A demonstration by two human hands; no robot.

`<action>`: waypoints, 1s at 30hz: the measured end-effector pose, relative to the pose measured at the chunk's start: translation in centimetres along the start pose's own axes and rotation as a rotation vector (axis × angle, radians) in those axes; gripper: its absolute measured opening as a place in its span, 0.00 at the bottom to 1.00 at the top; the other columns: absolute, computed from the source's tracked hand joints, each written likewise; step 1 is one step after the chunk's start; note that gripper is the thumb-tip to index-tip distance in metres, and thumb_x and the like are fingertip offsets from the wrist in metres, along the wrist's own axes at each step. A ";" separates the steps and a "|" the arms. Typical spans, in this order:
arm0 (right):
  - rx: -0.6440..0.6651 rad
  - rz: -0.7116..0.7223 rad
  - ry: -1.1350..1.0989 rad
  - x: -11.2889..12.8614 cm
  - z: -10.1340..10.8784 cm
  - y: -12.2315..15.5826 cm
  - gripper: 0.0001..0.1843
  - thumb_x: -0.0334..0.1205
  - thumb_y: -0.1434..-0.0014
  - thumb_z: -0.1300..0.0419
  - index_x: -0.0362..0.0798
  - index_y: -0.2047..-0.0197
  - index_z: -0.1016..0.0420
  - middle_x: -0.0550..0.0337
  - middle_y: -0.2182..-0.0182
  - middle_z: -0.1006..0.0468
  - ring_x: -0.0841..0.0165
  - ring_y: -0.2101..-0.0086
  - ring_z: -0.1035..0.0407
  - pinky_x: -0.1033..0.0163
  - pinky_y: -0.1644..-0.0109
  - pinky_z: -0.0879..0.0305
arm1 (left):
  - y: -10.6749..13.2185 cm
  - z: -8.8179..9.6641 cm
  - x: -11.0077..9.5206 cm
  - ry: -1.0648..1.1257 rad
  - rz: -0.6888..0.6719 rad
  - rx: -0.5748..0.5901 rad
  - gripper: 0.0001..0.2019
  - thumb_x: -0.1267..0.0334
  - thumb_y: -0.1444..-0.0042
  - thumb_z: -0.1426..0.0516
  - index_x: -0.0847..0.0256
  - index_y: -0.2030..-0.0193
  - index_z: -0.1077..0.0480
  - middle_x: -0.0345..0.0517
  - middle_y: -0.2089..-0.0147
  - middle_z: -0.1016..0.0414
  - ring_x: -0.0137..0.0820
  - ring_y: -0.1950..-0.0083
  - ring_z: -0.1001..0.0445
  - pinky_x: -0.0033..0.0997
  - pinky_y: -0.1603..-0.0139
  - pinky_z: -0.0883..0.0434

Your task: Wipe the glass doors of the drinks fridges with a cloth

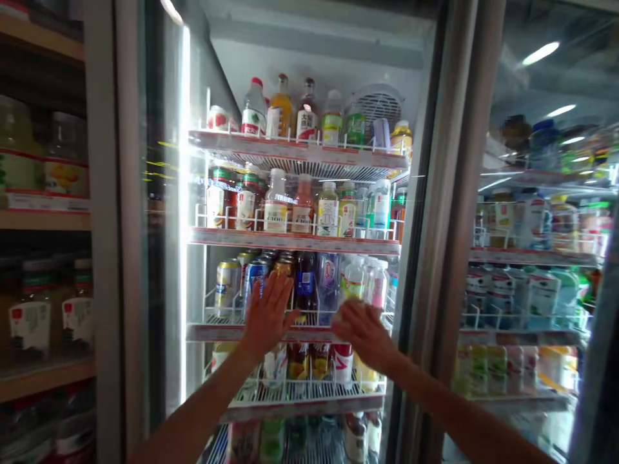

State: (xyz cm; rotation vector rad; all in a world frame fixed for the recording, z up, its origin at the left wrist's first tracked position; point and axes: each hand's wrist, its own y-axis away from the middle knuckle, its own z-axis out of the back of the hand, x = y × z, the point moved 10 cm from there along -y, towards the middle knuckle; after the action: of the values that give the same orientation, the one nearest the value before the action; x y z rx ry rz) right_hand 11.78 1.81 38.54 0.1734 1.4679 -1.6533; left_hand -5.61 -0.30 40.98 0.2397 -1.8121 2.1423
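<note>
My left hand (271, 312) is raised before the glass door of a lit drinks cooler, palm toward the glass, with its fingers stretched out and nothing in it. Whether its palm touches the glass I cannot tell. My right hand (360, 328) is to its right at about the same height, bent at the wrist and smeared by motion. A pale blur shows at its fingertips; I cannot make out whether it is a thing held. Behind the hands, a blue can (255, 278), a dark bottle (305, 283) and a clear bottle (354, 277) stand on the middle shelf.
A metal door frame (449, 212) runs up the right side. Past it stands another glass-fronted cooler with bottles (536, 296). On the left, wooden shelves (46, 219) hold jars and bottles. Bottles also fill the upper cooler shelf (300, 149). Reflections lie across the glass.
</note>
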 end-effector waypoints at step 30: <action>-0.053 -0.166 -0.067 1.8 -1.5 -8.7 0.27 0.34 0.40 0.48 0.56 0.38 0.42 0.52 0.36 0.45 0.59 0.35 0.56 0.41 0.35 0.59 | 8.2 1.3 2.3 -0.199 0.148 0.176 0.32 0.57 0.39 0.51 0.67 0.32 0.56 0.58 0.34 0.44 0.42 0.29 0.59 0.50 0.33 0.51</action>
State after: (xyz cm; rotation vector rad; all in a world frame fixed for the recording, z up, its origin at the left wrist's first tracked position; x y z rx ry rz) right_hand 4.18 1.27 43.28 -0.0341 1.5076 -1.7324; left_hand -10.74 -2.45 34.39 0.3836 -1.7958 2.4626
